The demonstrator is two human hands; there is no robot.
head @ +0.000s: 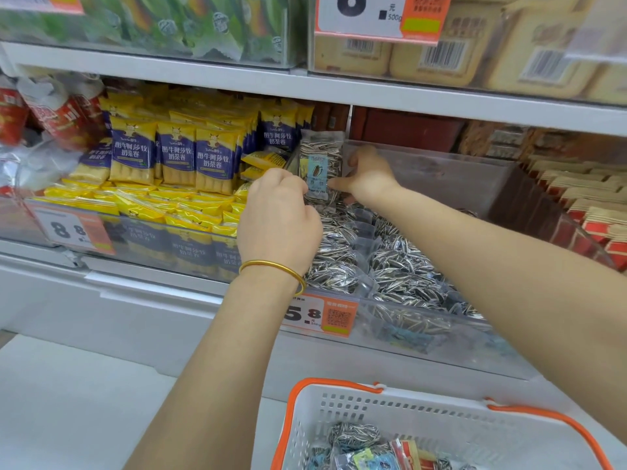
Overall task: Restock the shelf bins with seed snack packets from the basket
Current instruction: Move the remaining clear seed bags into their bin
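Clear plastic shows striped seeds as your left hand point(278, 215) and right hand point(369, 178) pinch a seed packet point(320, 154) upright by its edges, fingers point(339, 183) clamped, at the back of the shelf bin point(441, 174); seat it square against the stacked packets point(339, 245) before letting go.

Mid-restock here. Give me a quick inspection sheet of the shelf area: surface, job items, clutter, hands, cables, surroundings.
Surface: white shelf carrying clear bins side by side.
Job's things: one sunflower seed packet held upright at the back left of the seed bin; loose seed packets piled in it; basket below holds a few more.
Clutter: nothing seen.
Hands: left hand and right hand both grip the upright packet; gold bangle on the left wrist.
Cables: nothing seen.
Surroundings: yellow-and-blue packets in the bin to the left; red packets to the right; price tag reading 5.8 on the seed bin's front.
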